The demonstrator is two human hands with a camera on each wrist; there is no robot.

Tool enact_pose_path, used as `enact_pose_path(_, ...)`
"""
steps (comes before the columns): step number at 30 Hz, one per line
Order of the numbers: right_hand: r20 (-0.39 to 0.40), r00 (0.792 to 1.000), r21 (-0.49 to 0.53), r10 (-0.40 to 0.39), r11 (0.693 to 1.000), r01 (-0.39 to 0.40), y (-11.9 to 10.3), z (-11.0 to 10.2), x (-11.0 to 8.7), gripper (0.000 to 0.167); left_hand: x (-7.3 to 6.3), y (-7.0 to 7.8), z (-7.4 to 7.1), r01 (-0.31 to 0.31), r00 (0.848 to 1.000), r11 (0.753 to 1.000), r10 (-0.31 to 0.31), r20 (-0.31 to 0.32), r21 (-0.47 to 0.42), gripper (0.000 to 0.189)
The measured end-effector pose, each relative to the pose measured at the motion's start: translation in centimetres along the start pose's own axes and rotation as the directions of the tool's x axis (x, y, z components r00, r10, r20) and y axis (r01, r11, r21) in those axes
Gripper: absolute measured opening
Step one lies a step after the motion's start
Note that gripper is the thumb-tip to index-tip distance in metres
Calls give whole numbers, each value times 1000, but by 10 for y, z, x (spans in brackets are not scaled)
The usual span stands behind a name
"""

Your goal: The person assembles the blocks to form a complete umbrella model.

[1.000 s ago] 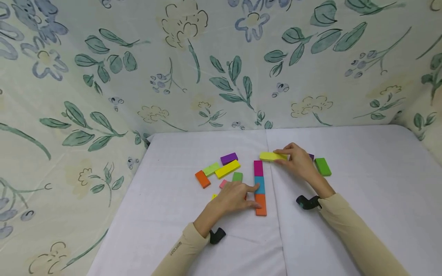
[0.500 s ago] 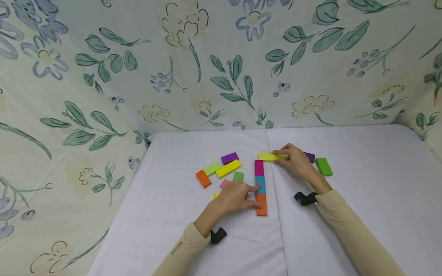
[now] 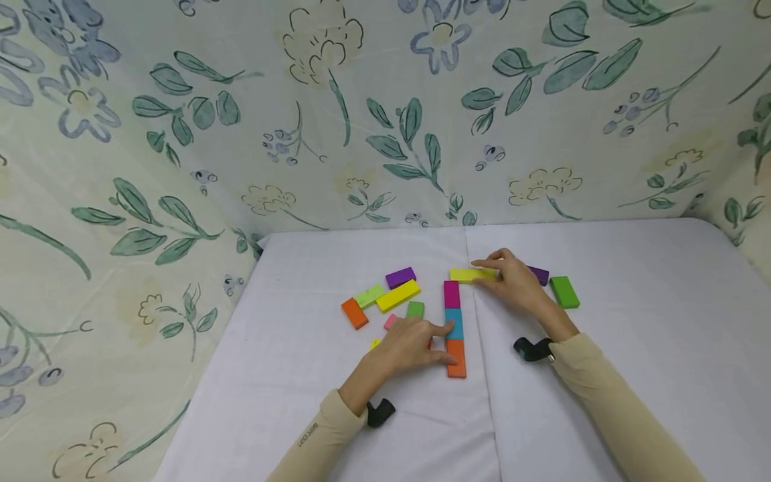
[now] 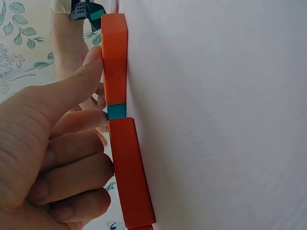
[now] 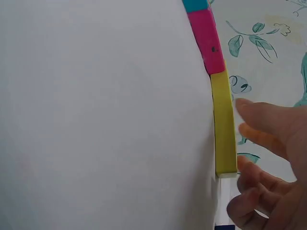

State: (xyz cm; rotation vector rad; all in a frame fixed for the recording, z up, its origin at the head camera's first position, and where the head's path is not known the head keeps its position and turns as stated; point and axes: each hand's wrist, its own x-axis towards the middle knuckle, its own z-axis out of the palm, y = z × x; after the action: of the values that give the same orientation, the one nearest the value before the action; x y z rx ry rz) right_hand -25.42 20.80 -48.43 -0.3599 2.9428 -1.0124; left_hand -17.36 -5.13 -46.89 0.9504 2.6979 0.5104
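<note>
left hand [image 3: 405, 345]: grasping nothing, thumb on orange block [image 3: 460, 351], index finger on blue block [image 3: 456, 323]. magenta block [image 3: 452, 295]: heads that column. yellow block [image 3: 466, 276]: flat on white cloth [image 3: 542, 422], crosswise at the magenta block's far end. right hand [image 3: 512, 280]: released, fingers parted beside the yellow block; thumb contact hard to tell.
</note>
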Motion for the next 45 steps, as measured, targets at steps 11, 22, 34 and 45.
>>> enact_pose_path(11,-14,999,276,44,960,-38,-16,30,-11,40,-1,0,1,0,1000,1000,0,-17,14,69)
enact_pose_path(22,-11,995,297,97,951,-90,-13,40,-9,37,0,0,2,-3,1000,1000,3,-4,18,69)
enact_pose_path(34,-8,996,300,93,950,-86,-14,41,-10,35,-1,-18,-13,64,953,998,-59,-296,9,49)
enact_pose_path(45,-4,994,302,110,948,-104,-15,41,-11,36,-4,-68,-23,232,819,847,-435,-374,-478,38)
